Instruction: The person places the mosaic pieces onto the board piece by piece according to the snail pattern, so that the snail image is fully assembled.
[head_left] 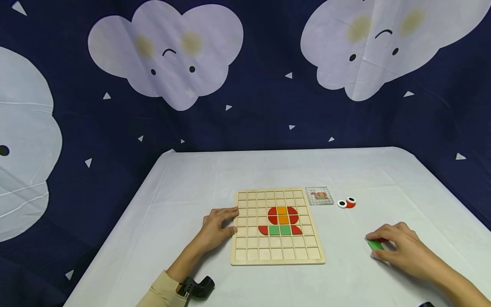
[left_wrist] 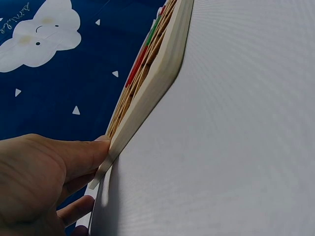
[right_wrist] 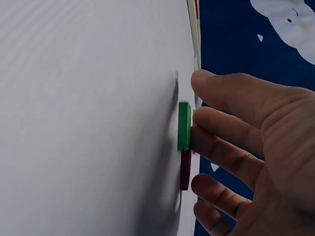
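A wooden grid board (head_left: 245,255) lies on the table with red, orange and green tiles set in its squares. My left hand (head_left: 216,228) rests at the board's left edge, thumb and fingertips against it. In the left wrist view the thumb (left_wrist: 86,156) touches the rim of the board. To the right of the board, my right hand (head_left: 406,249) is over a green tile (head_left: 375,245), its fingertips touching it. The right wrist view has the green tile (right_wrist: 184,125) beside a dark red tile (right_wrist: 185,169), with the thumb apart from both.
A small pattern card (head_left: 319,196) lies off the board's upper right corner. Right of the card are two eye-patterned round pieces (head_left: 342,204) and a red piece (head_left: 350,205). A white cloth covers the table (head_left: 192,175); a dark blue cloud-print curtain (head_left: 264,98) hangs behind it.
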The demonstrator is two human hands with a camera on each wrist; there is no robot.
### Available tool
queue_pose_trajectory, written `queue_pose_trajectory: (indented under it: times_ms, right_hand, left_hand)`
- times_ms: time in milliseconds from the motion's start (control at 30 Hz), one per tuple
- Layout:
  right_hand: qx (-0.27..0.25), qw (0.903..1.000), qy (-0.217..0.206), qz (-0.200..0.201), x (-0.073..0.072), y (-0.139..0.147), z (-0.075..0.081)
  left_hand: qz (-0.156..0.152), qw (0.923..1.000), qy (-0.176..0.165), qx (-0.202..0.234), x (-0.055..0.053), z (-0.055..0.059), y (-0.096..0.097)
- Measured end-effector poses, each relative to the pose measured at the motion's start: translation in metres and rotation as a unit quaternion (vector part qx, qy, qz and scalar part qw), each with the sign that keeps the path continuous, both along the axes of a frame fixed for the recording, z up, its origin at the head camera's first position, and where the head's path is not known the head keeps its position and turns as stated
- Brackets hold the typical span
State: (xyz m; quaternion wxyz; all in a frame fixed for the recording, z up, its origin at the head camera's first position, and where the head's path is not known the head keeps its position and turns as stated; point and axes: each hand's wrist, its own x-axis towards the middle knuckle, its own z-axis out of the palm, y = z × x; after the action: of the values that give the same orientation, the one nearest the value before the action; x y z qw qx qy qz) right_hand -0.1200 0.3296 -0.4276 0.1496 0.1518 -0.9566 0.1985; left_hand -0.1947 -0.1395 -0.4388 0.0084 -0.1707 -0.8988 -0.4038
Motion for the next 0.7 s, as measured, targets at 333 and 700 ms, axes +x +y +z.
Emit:
queue_pose_trajectory:
  times_ms: [333, 700]
  right_hand:
    - [0.013, 0.9989, 0.045, 0.008, 0.0016, 0.0097, -0.0048]
    - [0.003, 0.9988, 0.048, 0.008, -0.0012, 0.0095, -0.0075]
  left_hand:
    - [0.0, 1.0, 0.0, -0.001, 0.0, 0.0002, -0.0001]
    - [0.001, 1.0, -0.003, 0.003, 0.0004, 0.0014, 0.0001]
